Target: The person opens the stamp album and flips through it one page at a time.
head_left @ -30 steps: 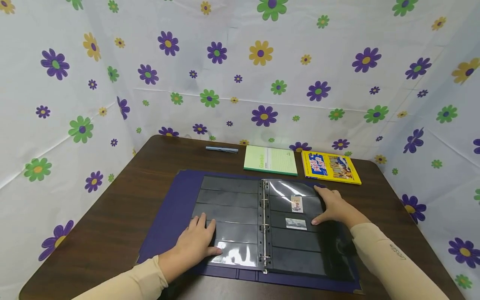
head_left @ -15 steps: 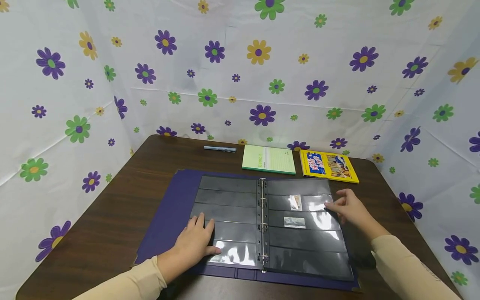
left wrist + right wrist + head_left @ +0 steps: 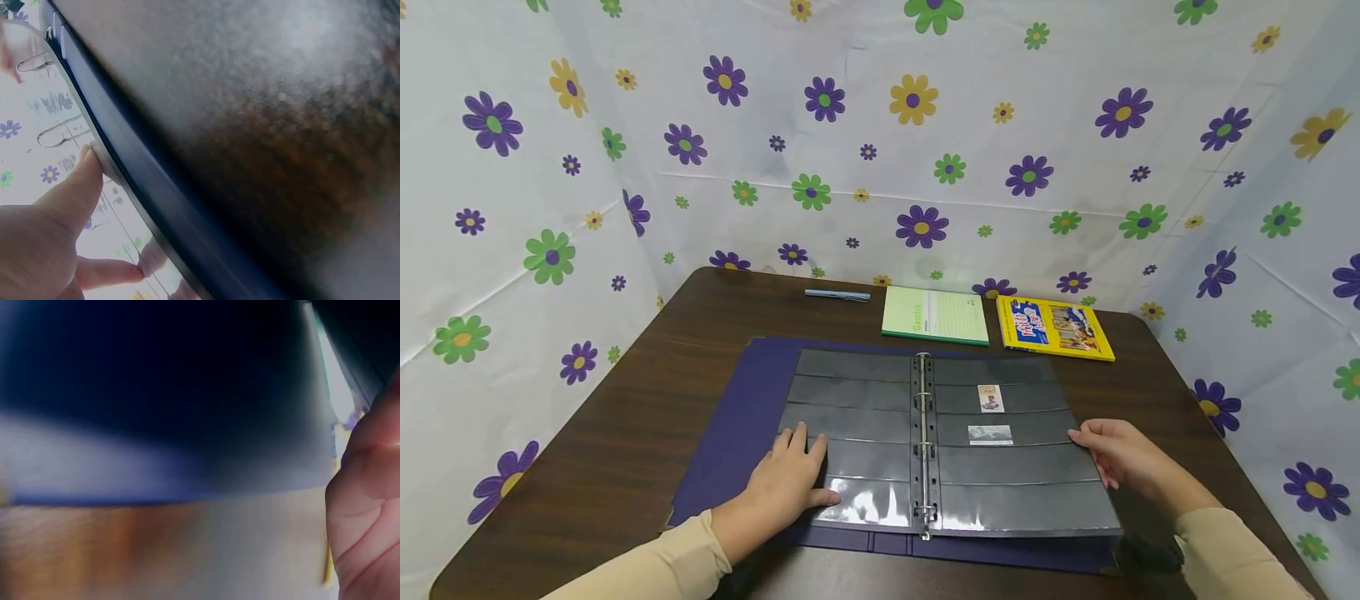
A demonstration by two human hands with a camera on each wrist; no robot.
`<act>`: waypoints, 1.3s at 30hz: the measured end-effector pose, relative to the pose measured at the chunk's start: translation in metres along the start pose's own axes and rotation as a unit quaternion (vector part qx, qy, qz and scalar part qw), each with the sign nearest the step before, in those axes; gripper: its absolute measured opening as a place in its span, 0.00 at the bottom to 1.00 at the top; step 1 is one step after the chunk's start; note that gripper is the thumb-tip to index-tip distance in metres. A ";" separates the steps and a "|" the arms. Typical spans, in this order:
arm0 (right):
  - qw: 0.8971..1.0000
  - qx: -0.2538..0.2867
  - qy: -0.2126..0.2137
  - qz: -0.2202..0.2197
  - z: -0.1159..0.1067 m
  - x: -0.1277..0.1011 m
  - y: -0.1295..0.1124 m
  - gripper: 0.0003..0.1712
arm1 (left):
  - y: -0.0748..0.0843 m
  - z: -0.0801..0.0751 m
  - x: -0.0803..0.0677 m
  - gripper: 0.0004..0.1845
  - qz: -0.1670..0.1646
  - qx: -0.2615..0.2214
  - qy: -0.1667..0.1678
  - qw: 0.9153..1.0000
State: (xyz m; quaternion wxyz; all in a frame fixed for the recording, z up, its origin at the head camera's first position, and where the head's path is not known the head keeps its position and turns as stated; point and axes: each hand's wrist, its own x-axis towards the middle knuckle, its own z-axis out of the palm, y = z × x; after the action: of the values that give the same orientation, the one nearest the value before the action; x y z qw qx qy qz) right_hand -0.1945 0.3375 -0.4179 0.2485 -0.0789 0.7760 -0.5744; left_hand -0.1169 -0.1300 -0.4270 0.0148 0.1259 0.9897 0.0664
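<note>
Since a second ago my right hand [image 3: 1120, 460] has slid from the stamps to the right page's [image 3: 1022, 467] outer edge, and that page now lies flat. Its fingers curl at the edge; whether they pinch it I cannot tell. My left hand [image 3: 790, 483] rests flat, fingers relaxed, on the left page [image 3: 850, 400] of the stamp binder [image 3: 730, 433]. The ring spine [image 3: 922, 442] runs away from me, between both hands.

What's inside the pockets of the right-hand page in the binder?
Right page holds two stamps in its second and third pocket rows; the others look empty. Whatever lies beneath the page is covered.
</note>
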 end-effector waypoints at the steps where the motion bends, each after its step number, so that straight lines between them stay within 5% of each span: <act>1: 1.000 -0.003 0.012 -0.004 0.000 0.000 -0.005 0.20 | 0.000 0.000 0.000 0.43 0.000 0.000 0.000 1.000; 12: 0.994 -0.012 0.104 -0.024 0.016 0.005 -0.086 0.19 | -0.001 -0.003 -0.002 0.43 0.002 -0.003 -0.002 1.000; 21: 0.992 -0.043 0.080 -0.088 0.052 0.014 -0.154 0.21 | -0.003 -0.015 0.005 0.40 -0.003 -0.070 -0.040 0.997; 25: 0.989 -0.055 0.054 -0.125 0.072 0.024 -0.179 0.21 | 0.001 -0.044 0.018 0.34 -0.014 -0.136 -0.033 0.990; 31: 0.983 -0.086 0.043 -0.157 0.107 0.043 -0.204 0.18 | 0.030 -0.113 0.038 0.24 -0.019 -0.241 0.009 0.970; 35: 0.982 -0.100 0.034 -0.156 0.128 0.055 -0.216 0.16 | 0.056 -0.149 0.047 0.30 0.002 -0.301 -0.010 0.953; 39: 0.982 -0.102 0.017 -0.160 0.143 0.065 -0.224 0.15 | 0.077 -0.165 0.058 0.35 0.001 -0.353 -0.058 0.934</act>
State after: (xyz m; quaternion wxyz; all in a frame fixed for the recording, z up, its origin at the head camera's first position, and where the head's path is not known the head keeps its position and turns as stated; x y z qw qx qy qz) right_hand -0.2187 0.1153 -0.2596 0.1302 -0.2174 0.8121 -0.5257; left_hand -0.1614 -0.0629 -0.2535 0.1156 0.1173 0.8996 0.4045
